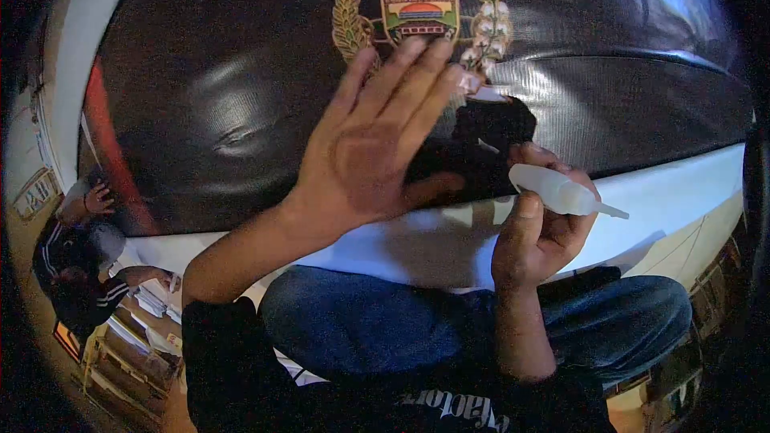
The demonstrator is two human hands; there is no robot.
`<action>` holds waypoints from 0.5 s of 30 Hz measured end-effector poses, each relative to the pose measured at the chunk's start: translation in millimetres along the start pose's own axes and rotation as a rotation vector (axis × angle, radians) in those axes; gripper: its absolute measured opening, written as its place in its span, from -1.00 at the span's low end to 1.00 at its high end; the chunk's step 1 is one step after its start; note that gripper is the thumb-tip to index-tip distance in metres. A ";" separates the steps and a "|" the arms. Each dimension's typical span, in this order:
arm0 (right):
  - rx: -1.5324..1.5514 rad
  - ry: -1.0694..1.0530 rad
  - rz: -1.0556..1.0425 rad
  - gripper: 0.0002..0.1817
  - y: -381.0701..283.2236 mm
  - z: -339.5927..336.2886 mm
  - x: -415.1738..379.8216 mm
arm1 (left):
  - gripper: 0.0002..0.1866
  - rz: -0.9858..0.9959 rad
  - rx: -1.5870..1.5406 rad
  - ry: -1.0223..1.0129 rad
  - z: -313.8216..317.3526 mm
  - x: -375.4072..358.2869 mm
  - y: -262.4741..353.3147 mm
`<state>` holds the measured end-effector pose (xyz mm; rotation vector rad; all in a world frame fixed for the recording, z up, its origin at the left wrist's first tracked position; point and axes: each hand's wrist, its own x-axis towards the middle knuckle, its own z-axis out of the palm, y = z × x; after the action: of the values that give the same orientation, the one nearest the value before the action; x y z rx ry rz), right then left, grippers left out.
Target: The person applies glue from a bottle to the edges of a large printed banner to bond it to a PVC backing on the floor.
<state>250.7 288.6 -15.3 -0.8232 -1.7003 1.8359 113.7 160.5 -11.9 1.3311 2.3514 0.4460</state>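
My left hand (377, 144) is raised over a black, glossy sheet (265, 120), its fingers stretched out and slightly smeared by motion. In this view its fingertips overlap the lower edge of a round emblem (421, 8) with a wreath and a shield on the sheet. To the right, my right hand (545, 232) is closed around a small white squeeze bottle (553, 190) with a thin nozzle pointing right. A dark patch (496, 124) lies on the sheet between the two hands.
The sheet's front edge borders a white surface (385, 252) close to my crossed legs (369, 321). A red stripe (112, 136) runs along its left side. At far left, another person (84, 261) sits beside stacked papers or boxes (152, 301).
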 end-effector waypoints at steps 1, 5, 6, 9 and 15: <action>0.003 0.000 0.001 -0.55 0.4 -0.3 -0.1 | 0.04 -0.043 0.018 -0.031 -2.4 -7.7 -3.3; 0.024 -0.005 -0.010 -0.54 2.8 -1.3 0.0 | 0.09 -0.088 0.168 -0.084 -2.6 -41.4 -19.9; 0.014 -0.012 -0.024 -0.54 3.2 -1.3 0.1 | 0.09 -0.089 0.170 -0.083 -1.9 -50.8 -24.6; 0.043 0.011 0.039 -0.54 0.1 -0.3 -1.9 | 0.07 -0.135 0.241 -0.124 -0.6 -75.4 -38.4; -0.001 -0.018 -0.021 -0.55 2.5 -0.6 0.0 | 0.06 -0.122 0.270 -0.123 -6.9 -86.9 -48.1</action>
<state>251.2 288.7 -17.9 -0.7880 -1.7144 1.8342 115.5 60.9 -12.0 1.2770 2.4347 0.0084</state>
